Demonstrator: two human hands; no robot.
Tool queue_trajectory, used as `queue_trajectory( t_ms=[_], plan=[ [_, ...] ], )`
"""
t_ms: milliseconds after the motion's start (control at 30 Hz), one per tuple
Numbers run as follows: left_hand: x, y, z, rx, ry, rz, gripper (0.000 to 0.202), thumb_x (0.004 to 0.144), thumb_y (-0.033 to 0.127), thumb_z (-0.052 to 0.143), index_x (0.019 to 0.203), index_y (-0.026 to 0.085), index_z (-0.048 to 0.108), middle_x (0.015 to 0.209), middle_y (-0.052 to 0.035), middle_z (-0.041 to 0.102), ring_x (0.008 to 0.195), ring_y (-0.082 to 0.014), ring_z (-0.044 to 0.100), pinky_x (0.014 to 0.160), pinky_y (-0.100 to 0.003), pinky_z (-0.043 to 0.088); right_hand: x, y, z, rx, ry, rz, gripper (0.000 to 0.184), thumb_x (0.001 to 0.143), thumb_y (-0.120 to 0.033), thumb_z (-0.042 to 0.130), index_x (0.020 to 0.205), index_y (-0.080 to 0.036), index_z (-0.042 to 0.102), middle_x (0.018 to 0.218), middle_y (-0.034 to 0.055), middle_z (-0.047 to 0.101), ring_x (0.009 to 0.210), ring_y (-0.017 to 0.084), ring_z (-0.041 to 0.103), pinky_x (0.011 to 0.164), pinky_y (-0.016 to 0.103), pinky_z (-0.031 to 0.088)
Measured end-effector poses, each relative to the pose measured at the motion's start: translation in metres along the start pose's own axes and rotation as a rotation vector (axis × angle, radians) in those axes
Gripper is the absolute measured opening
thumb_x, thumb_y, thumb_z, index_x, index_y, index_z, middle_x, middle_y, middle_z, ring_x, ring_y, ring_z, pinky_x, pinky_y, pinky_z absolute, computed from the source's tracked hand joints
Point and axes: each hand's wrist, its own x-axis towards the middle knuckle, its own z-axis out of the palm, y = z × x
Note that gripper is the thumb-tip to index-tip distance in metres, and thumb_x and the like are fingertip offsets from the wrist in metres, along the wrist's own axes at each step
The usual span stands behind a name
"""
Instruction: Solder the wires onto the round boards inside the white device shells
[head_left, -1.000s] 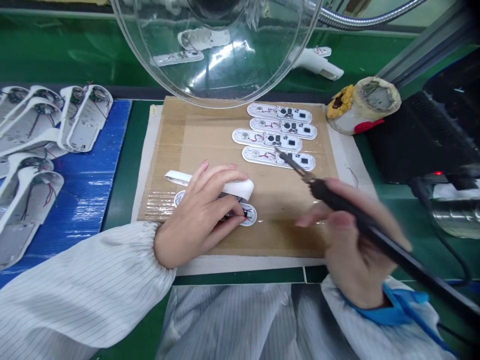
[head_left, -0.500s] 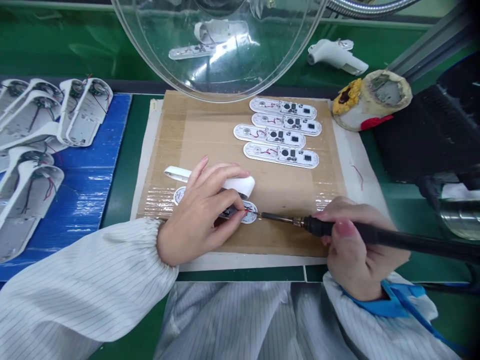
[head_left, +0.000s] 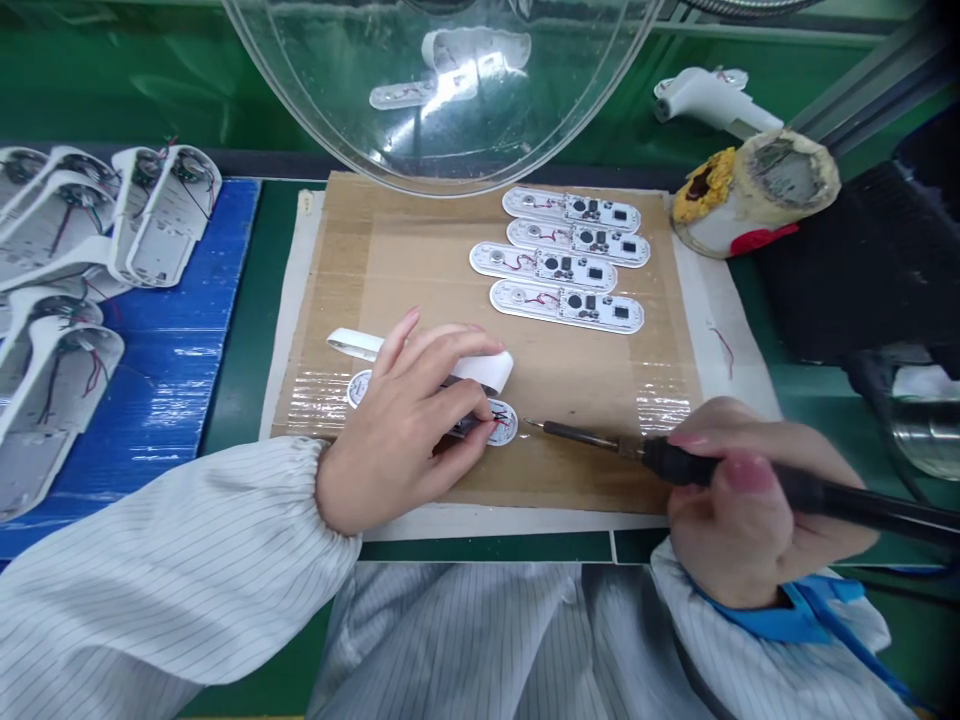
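Head view: Steady wires (head_left: 498, 419) and a brief, light touch of the soldering iron (head_left: 667, 461) would likely give the cleanest work. A worker's right hand (head_left: 761, 510) is wrapped around the iron, tip just short of the white circuit board (head_left: 507, 428) on cardboard (head_left: 585, 375). The left hand (head_left: 409, 425), thumb and forefinger together, appears to pinch the wires at the board's right end.

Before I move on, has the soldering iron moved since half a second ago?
Yes, rightward. Judged against the cardboard, the soldering iron has drawn back, its tip now just right of the circuit board under the left hand.
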Motion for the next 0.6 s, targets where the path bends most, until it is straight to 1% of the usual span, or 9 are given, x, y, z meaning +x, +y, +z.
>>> queue_trajectory(
  t_ms=[67,100,233,333,433,500,600],
  plan=[
    [0.0,-0.001,-0.001,-0.014,0.001,-0.005,0.009,0.091,0.019,0.06,0.082,0.019,0.062,0.132,-0.0065,0.059,0.129,-0.0194,0.05,0.122,-0.047,0.014,0.0,0.002,0.004,0.036,0.107,-0.047,0.015,0.083,-0.018,0.06,0.08,-0.023,0.074,0.059,-0.0011,0.059,0.042,0.016,0.044,0.037,0.033,0.025],
    [-0.001,-0.001,-0.001,-0.026,0.001,-0.006,0.009,0.092,0.019,0.06,0.084,0.02,0.063,0.133,-0.0059,0.059,0.128,-0.0186,0.051,0.122,-0.046,0.014,0.0,0.003,0.005,0.043,0.128,-0.05,0.014,0.082,-0.018,0.06,0.079,-0.022,0.073,0.059,-0.001,0.058,0.041,0.016,0.043,0.036,0.033,0.024],
    [-0.002,-0.006,-0.004,-0.077,-0.02,0.003,0.009,0.095,0.022,0.059,0.091,0.024,0.067,0.134,-0.0033,0.057,0.128,-0.016,0.052,0.123,-0.045,0.01,0.0,0.001,0.008,0.027,0.075,-0.013,0.014,0.083,-0.02,0.061,0.077,-0.024,0.073,0.058,-0.0011,0.058,0.045,0.017,0.048,0.037,0.032,0.03],
    [-0.002,-0.008,-0.006,-0.072,-0.05,0.025,0.01,0.096,0.022,0.058,0.092,0.025,0.068,0.137,-0.0036,0.056,0.132,-0.0174,0.048,0.123,-0.047,0.009,-0.001,-0.004,0.007,0.0,0.035,-0.001,0.014,0.084,-0.021,0.061,0.076,-0.024,0.072,0.057,-0.0015,0.057,0.044,0.016,0.048,0.035,0.031,0.03],
    [-0.001,-0.007,-0.006,-0.039,-0.072,0.026,0.011,0.096,0.022,0.057,0.09,0.024,0.066,0.139,-0.0045,0.054,0.135,-0.019,0.045,0.123,-0.048,0.009,-0.002,-0.007,0.006,-0.015,-0.021,0.044,0.013,0.083,-0.021,0.062,0.075,-0.022,0.072,0.058,-0.0017,0.058,0.041,0.013,0.044,0.034,0.031,0.029],
    [-0.001,-0.006,-0.005,-0.028,-0.074,0.014,0.011,0.095,0.022,0.057,0.088,0.022,0.064,0.139,-0.0049,0.054,0.135,-0.0193,0.044,0.123,-0.048,0.009,-0.002,-0.008,0.004,-0.013,-0.052,0.065,0.012,0.082,-0.019,0.061,0.077,-0.022,0.072,0.06,-0.002,0.059,0.042,0.013,0.046,0.035,0.032,0.032],
    [-0.001,-0.005,-0.004,-0.028,-0.074,-0.006,0.01,0.094,0.021,0.056,0.086,0.022,0.062,0.138,-0.005,0.055,0.136,-0.0194,0.044,0.123,-0.048,0.009,-0.003,-0.006,0.002,-0.012,-0.095,0.051,0.012,0.081,-0.016,0.062,0.08,-0.023,0.072,0.064,-0.0027,0.062,0.046,0.013,0.05,0.038,0.032,0.036]
  ],
)
